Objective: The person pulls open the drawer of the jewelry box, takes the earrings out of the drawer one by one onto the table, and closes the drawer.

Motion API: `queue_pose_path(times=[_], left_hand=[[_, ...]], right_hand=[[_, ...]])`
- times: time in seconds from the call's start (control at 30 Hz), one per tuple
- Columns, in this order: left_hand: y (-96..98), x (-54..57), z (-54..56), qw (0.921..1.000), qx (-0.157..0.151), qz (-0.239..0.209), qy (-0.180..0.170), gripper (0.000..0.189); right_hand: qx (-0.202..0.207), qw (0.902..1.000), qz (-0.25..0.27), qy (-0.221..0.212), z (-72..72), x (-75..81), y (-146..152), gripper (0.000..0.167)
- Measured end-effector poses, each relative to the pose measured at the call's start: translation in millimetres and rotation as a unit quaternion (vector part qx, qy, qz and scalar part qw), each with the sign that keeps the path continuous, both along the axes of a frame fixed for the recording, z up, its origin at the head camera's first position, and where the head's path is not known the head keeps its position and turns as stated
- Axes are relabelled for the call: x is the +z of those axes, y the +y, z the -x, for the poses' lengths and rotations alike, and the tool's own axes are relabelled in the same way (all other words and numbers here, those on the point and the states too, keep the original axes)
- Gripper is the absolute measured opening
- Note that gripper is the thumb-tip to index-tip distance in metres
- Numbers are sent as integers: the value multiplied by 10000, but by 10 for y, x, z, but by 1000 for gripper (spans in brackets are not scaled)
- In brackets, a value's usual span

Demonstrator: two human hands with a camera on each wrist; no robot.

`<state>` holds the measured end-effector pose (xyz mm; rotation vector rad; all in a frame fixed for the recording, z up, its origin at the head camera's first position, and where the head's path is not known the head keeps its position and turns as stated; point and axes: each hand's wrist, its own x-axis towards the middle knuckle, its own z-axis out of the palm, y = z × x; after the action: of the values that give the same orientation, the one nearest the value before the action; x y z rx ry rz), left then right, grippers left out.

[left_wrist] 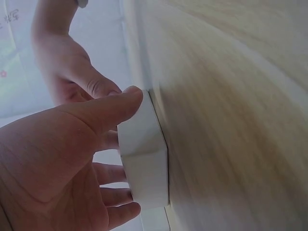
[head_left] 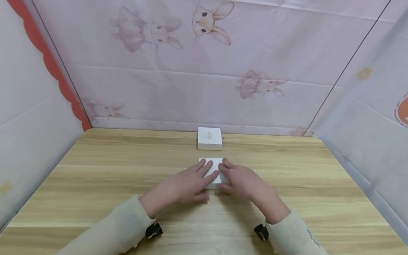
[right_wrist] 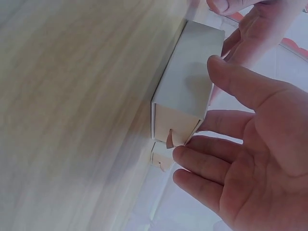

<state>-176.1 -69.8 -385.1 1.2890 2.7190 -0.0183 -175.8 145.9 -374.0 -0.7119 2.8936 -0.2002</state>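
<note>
A small white drawer box (head_left: 214, 172) lies flat on the wooden table under both hands. Spread fingers of my left hand (head_left: 188, 183) rest across its top, and in the left wrist view the thumb (left_wrist: 126, 102) is by the side facing me. My right hand (head_left: 243, 181) touches the box's right part, its thumb by the near edge. From the right wrist view, the box (right_wrist: 187, 72) shows a beige end with a small brown pull tab (right_wrist: 170, 139); fingertips of the right hand (right_wrist: 260, 139) are close beside that tab.
Behind the held box stands a second white box (head_left: 209, 138) with faint lettering on its lid and a tab on its right. The wooden table (head_left: 111, 170) reaches back to a pink fabric wall (head_left: 178, 95) with rabbit prints. Pale walls flank both sides.
</note>
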Motion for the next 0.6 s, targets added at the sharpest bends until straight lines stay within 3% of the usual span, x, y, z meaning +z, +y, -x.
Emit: queue_pose_path(times=[0.6], left_hand=[[-6, -17, -92, 9999, 8, -135, 49, 75]], right_hand=[[47, 9999, -88, -10, -56, 10, -5, 71]])
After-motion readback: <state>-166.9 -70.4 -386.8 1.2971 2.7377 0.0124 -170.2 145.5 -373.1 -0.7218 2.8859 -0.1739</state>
